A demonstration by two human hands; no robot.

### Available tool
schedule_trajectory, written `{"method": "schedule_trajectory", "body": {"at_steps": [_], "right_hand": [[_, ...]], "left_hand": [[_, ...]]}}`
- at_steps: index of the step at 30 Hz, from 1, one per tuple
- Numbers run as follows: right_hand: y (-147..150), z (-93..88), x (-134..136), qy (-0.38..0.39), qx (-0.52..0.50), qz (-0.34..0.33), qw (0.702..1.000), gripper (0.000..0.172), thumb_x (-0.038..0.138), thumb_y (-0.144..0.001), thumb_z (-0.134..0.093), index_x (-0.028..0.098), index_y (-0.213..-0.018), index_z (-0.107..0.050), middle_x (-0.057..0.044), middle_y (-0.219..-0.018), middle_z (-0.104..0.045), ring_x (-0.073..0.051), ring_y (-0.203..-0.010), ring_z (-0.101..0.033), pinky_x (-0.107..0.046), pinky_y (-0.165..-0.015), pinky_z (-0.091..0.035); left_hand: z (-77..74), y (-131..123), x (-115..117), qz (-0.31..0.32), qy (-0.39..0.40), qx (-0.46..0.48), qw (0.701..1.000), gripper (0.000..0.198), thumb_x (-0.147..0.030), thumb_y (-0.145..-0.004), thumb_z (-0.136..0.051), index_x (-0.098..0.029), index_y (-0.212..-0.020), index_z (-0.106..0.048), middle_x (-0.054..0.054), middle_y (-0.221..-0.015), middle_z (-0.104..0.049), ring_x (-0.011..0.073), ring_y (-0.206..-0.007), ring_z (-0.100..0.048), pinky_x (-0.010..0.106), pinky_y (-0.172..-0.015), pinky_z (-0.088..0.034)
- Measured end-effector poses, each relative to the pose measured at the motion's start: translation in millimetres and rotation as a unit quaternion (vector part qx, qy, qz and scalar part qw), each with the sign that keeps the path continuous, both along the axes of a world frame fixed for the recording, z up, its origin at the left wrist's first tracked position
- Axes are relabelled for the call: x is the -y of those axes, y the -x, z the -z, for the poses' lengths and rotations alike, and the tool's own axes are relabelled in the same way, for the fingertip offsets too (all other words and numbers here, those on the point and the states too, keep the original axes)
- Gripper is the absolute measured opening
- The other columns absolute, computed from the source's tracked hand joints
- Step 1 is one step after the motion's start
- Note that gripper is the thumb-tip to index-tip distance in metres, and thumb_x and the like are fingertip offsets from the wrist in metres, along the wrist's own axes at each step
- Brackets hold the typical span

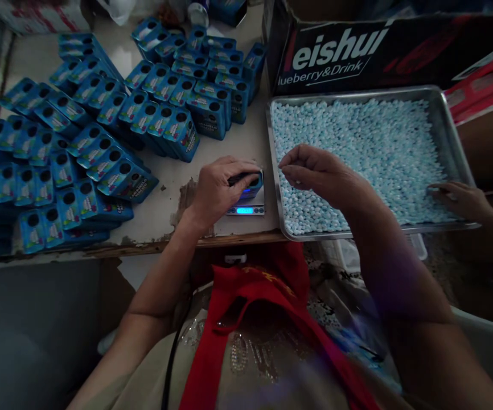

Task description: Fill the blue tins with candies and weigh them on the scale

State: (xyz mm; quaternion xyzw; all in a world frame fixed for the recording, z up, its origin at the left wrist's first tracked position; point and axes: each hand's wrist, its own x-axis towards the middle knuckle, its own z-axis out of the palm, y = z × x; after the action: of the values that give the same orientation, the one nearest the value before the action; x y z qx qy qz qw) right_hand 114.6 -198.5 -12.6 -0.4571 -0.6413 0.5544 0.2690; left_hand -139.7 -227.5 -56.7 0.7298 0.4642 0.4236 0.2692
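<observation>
My left hand (222,185) is closed around a small dark blue candy box (253,188) on a digital scale (255,209) with a lit blue display. Its digits are too blurred to read. Over the left side of a metal tray (274,171), my right hand (310,171) has its fingertips pinched together; whatever lies between them is hidden. Pale blue and white candies (366,136) fill the tray in a layer. Many similar blue boxes (181,134) stand in rows to the left of the scale.
Another person's hand (462,199) touches the candies at the tray's right side. Behind the tray stands a black cardboard box (340,54) with white lettering. A red crate (483,85) is at the right. The table's wooden front edge (156,247) runs just before me.
</observation>
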Motion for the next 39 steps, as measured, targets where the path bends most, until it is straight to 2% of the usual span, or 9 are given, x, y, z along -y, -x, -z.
{"method": "schedule_trajectory", "body": {"at_steps": [7, 12, 17, 21, 24, 27, 31, 34, 39], "right_hand": [[32, -23.7, -11, -0.154, 0.126, -0.089, 0.976, 0.015, 0.037, -0.101, -0.080, 0.023, -0.095, -0.077, -0.001, -0.081, -0.068, -0.019, -0.078, -0.057, -0.034, -0.074, -0.042], [46, -22.3, -14, -0.147, 0.175, -0.104, 0.968, 0.016, 0.037, -0.095, -0.088, 0.022, -0.099, -0.082, -0.003, -0.085, -0.072, -0.022, -0.085, -0.062, -0.036, -0.077, -0.043], [39, -8.0, -18, -0.099, 0.109, -0.014, 0.989, 0.028, 0.045, -0.090, -0.096, 0.024, -0.094, -0.078, -0.001, -0.081, -0.066, -0.021, -0.082, -0.060, -0.036, -0.073, -0.044], [-4, 13.6, -29, -0.021, 0.007, 0.113, 0.993, 0.045, 0.073, -0.100, -0.079, 0.031, -0.088, -0.067, -0.001, -0.074, -0.057, -0.021, -0.073, -0.051, -0.040, -0.069, -0.042], [-42, 29.9, -31, -0.007, 0.004, 0.149, 0.989, 0.046, 0.080, -0.096, -0.081, 0.035, -0.091, -0.069, -0.006, -0.076, -0.066, -0.028, -0.089, -0.061, -0.047, -0.079, -0.048], [-55, 31.2, -22, 0.028, -0.001, 0.137, 0.990, 0.035, 0.063, -0.089, -0.093, 0.033, -0.094, -0.076, -0.007, -0.084, -0.074, -0.028, -0.092, -0.068, -0.045, -0.078, -0.052], [-28, 3.4, -12, 0.072, 0.045, 0.010, 0.996, 0.019, 0.042, -0.088, -0.093, 0.026, -0.095, -0.084, -0.005, -0.079, -0.077, -0.019, -0.067, -0.064, -0.036, -0.062, -0.049], [4, -23.5, -16, 0.004, 0.119, -0.077, 0.990, 0.010, 0.027, -0.089, -0.094, 0.025, -0.088, -0.084, -0.001, -0.064, -0.069, -0.018, -0.060, -0.062, -0.034, -0.061, -0.048], [42, -45.8, -21, -0.160, 0.214, -0.138, 0.954, 0.027, 0.000, -0.083, -0.083, 0.026, -0.077, -0.082, -0.001, -0.070, -0.069, -0.022, -0.077, -0.068, -0.036, -0.074, -0.048]], "left_hand": [[3.8, 18, 5, -0.019, -0.016, 0.097, 0.995, 0.010, -0.032, -0.099, -0.093, -0.029, -0.108, -0.092, 0.007, -0.124, -0.088, 0.0276, -0.120, -0.083, 0.043, -0.111, -0.066], [20.0, 43, 6, -0.138, 0.014, 0.193, 0.971, 0.019, -0.045, -0.099, -0.094, -0.027, -0.104, -0.090, 0.004, -0.100, -0.086, 0.0203, -0.090, -0.079, 0.034, -0.084, -0.065], [35.2, 65, 16, -0.219, 0.054, 0.201, 0.953, 0.017, -0.043, -0.100, -0.092, -0.029, -0.105, -0.084, 0.002, -0.099, -0.083, 0.0196, -0.093, -0.077, 0.033, -0.084, -0.065], [30.8, 73, 26, -0.222, 0.062, 0.123, 0.965, 0.022, -0.051, -0.106, -0.083, -0.031, -0.113, -0.079, 0.002, -0.108, -0.082, 0.0219, -0.102, -0.079, 0.037, -0.091, -0.068], [27.8, 75, 30, -0.219, 0.065, 0.093, 0.969, 0.028, -0.058, -0.107, -0.080, -0.031, -0.114, -0.077, 0.003, -0.107, -0.082, 0.0230, -0.102, -0.079, 0.039, -0.090, -0.068], [27.7, 70, 31, -0.215, 0.070, 0.094, 0.970, 0.024, -0.053, -0.108, -0.080, -0.031, -0.113, -0.077, 0.003, -0.107, -0.082, 0.0220, -0.102, -0.079, 0.038, -0.091, -0.068], [22.6, 60, 32, -0.192, 0.080, 0.110, 0.972, 0.018, -0.043, -0.105, -0.083, -0.027, -0.113, -0.078, 0.004, -0.109, -0.083, 0.0219, -0.100, -0.080, 0.037, -0.092, -0.069], [15.6, 59, 36, -0.186, 0.092, 0.104, 0.973, 0.018, -0.040, -0.101, -0.086, -0.026, -0.110, -0.080, 0.005, -0.109, -0.084, 0.0226, -0.101, -0.081, 0.037, -0.093, -0.069], [11.1, 73, 41, -0.201, 0.094, 0.080, 0.972, 0.020, -0.045, -0.097, -0.091, -0.029, -0.105, -0.081, 0.004, -0.107, -0.085, 0.0237, -0.102, -0.080, 0.039, -0.096, -0.070]]}}
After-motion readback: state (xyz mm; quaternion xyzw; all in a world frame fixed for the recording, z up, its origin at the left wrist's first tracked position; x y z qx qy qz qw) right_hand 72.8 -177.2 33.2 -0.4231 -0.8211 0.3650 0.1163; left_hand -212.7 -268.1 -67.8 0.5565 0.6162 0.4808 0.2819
